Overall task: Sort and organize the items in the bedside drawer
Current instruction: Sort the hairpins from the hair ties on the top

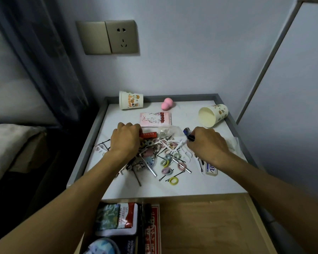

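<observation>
Step in hand: two pieces are being picked out of the mixed heap on the table (200, 184), judged as sorting by kind before anything is returned to the drawer (206, 226).
Left grip: the left hand (126, 139) is curled over the left end of the red tube (150, 135); the fingertips are hidden behind the knuckles, so the tube is probably pinched rather than merely touched.
Right grip: the right hand (208, 143) is closed round a small dark blue object (188, 134), which sticks out past the fingertips toward the heap.
Tube relative to grip: most of its length lies flat to the right of the left hand, just behind the hair ties (165, 163).
Heap: hair ties, bobby pins (170, 176) and white floss picks (168, 143) are tangled between the two hands.
Doing it well: each piece should be lifted straight up and clear, so that pins and picks are not dragged along or flicked off the edge.
Sorting aid: the right paper cup (214, 115) lies on its side near the right hand, mouth toward the camera; it could be stood up to take one kind.
Drawer: it is open below the table edge, with packets at its left and bare wood at its right.
</observation>
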`<state>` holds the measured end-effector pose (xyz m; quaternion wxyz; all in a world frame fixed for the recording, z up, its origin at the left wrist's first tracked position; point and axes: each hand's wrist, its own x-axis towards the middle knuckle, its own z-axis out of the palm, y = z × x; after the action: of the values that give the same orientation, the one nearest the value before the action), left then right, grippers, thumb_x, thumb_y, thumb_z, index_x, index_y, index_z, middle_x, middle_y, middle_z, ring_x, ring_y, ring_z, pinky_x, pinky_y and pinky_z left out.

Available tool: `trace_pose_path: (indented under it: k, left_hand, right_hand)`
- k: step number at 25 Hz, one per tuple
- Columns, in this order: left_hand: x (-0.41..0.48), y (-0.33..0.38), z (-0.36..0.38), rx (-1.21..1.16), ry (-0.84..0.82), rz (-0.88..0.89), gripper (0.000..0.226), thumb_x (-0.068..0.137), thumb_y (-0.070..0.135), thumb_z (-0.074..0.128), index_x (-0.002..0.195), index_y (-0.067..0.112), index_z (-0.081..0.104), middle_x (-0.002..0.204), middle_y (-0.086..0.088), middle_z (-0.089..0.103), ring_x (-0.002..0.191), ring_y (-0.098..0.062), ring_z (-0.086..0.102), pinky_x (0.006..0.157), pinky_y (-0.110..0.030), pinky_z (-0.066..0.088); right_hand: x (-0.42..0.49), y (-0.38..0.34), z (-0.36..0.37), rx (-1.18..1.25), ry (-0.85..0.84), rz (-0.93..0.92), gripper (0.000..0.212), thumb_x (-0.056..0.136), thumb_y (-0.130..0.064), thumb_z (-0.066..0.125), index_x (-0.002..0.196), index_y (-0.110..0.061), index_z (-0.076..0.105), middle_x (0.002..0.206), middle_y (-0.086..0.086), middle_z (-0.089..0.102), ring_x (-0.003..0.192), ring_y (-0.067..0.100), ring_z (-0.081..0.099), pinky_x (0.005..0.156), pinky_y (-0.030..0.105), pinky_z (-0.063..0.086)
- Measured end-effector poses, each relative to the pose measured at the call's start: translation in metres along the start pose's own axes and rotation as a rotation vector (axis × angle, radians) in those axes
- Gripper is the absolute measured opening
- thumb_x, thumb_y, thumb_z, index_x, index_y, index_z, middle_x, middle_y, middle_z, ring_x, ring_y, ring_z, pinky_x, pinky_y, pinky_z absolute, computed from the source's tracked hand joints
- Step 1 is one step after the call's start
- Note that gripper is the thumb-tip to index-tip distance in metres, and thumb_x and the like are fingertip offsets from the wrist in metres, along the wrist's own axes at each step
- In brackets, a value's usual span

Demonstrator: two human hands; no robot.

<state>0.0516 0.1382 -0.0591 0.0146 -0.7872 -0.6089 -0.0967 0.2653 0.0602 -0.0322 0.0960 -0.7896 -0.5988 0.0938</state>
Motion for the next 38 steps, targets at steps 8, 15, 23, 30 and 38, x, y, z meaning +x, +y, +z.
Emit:
trace_pose_path:
  k: [8,15,23,30,38]
  left_hand:
    - [0.001,0.005,-0.012,-0.225,0.112,-0.070,0.013,0.092,0.013,0.061,0.104,0.010,0.058,0.096,-0.014,0.066,0.081,-0.031,0.059,0.068,-0.041,0.053]
    - [-0.100,0.033,-0.102,-1.031,0.077,-0.141,0.005,0.094,0.017,0.062,0.093,0.013,0.064,0.079,0.000,0.070,0.061,-0.006,0.064,0.053,-0.020,0.050]
    - [-0.210,0.031,-0.091,-1.499,-0.383,-0.189,0.040,0.092,0.039,0.061,0.085,-0.001,0.066,0.069,-0.009,0.051,0.062,-0.015,0.045,0.056,-0.022,0.039]
    - [-0.207,0.043,-0.072,-1.543,-0.358,-0.344,0.044,0.101,0.044,0.043,0.093,0.008,0.066,0.069,-0.007,0.066,0.054,-0.007,0.058,0.046,-0.012,0.039]
    - [-0.194,0.046,-0.065,-1.813,-0.254,-0.543,0.017,0.088,0.009,0.067,0.074,0.009,0.056,0.075,-0.013,0.071,0.074,-0.023,0.069,0.065,-0.024,0.058]
  right_hand:
    - [-0.015,0.001,-0.006,0.244,0.128,-0.042,0.022,0.095,-0.032,0.057,0.111,-0.017,0.063,0.100,0.001,0.069,0.086,0.023,0.065,0.076,0.039,0.055]
    - [-0.100,-0.031,-0.039,0.988,0.038,-0.139,0.010,0.095,-0.027,0.062,0.102,-0.023,0.066,0.083,-0.014,0.064,0.071,-0.007,0.059,0.060,0.009,0.041]
    - [-0.190,-0.038,-0.004,1.258,-0.336,0.022,0.014,0.093,-0.026,0.064,0.101,-0.017,0.071,0.072,0.000,0.060,0.053,0.005,0.044,0.049,0.018,0.032]
    - [-0.179,-0.037,0.016,1.376,-0.490,0.017,0.020,0.100,-0.023,0.052,0.108,-0.007,0.059,0.073,0.000,0.060,0.051,0.007,0.039,0.045,0.018,0.029]
    - [-0.176,-0.027,0.020,1.218,-0.444,0.149,0.030,0.100,-0.039,0.048,0.098,-0.013,0.064,0.080,0.001,0.062,0.059,0.008,0.047,0.053,0.023,0.037]
